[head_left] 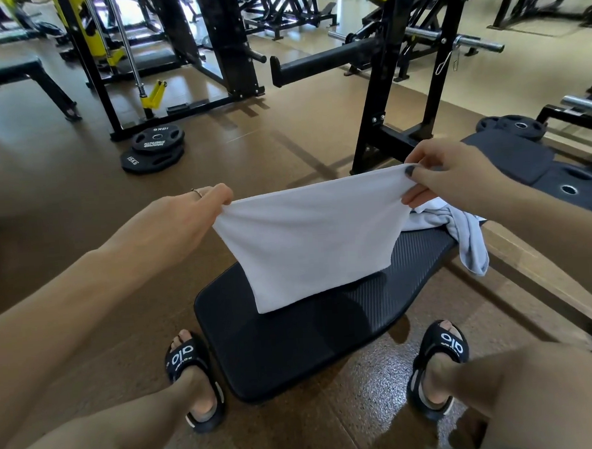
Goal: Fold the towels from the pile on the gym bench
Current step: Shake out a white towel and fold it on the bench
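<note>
Head view looks down past my knees to the gym bench (294, 355), where I have one white towel (309, 244) lifted in the air above the pad. My left hand (188, 216) pinches its upper left corner between thumb and curled fingers, and my right hand (456, 178) pinches the upper right corner the same way, so the top edge is drawn fairly taut between them. The cloth hangs down in a short, wide panel and looks doubled over already, which I take to mean a first fold is in; its lower edge hangs just above the pad or brushes it, I cannot tell which. No finished, folded towel shows anywhere on the bench. Beyond my right hand the rest of the pile (459, 229) lies crumpled at the far end, one piece trailing over the bench's side. By my reckoning the job is barely begun: this towel needs finishing, then the heap.
</note>
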The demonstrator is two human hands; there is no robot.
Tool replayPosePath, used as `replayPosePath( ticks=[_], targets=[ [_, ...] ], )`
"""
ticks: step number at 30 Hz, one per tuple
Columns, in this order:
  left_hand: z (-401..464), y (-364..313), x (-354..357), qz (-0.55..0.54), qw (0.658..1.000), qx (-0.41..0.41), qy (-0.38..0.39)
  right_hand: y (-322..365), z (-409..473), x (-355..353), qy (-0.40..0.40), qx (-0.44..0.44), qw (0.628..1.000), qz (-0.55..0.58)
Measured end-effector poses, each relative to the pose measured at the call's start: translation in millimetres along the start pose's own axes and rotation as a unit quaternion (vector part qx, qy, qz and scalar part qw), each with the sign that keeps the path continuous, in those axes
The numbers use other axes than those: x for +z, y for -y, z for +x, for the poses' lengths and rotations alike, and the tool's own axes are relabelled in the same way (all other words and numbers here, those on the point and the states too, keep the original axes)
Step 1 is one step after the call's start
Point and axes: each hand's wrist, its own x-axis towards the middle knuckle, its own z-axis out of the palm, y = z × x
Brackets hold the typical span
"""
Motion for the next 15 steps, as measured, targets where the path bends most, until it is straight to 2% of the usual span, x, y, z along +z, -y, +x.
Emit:
replayPosePath(
  ticks=[4, 8, 12, 15],
  targets=[
    [-3.0, 5.5, -0.3, 0.033, 0.999, 0.011, -0.009, 3.7, -4.4, -4.2, -0.042, -0.033, 0.998, 0.014],
    [1.3, 6.4, 6.2, 0.033, 0.999, 0.012, -0.022, -2.2, -6.4, 6.1, -0.016, -0.028, 0.999, -0.009],
    [0.8, 13.1, 7.1, 0.004, 0.995, 0.014, -0.1, -2.4, -7.2, 3.1, -0.03, -0.004, 0.997, 0.07],
    [-4.0, 10.5, 14.7, 0.001, 0.998, 0.018, -0.065, -4.1, -12.1, 6.6, -0.004, 0.001, 0.997, 0.077]
  ],
)
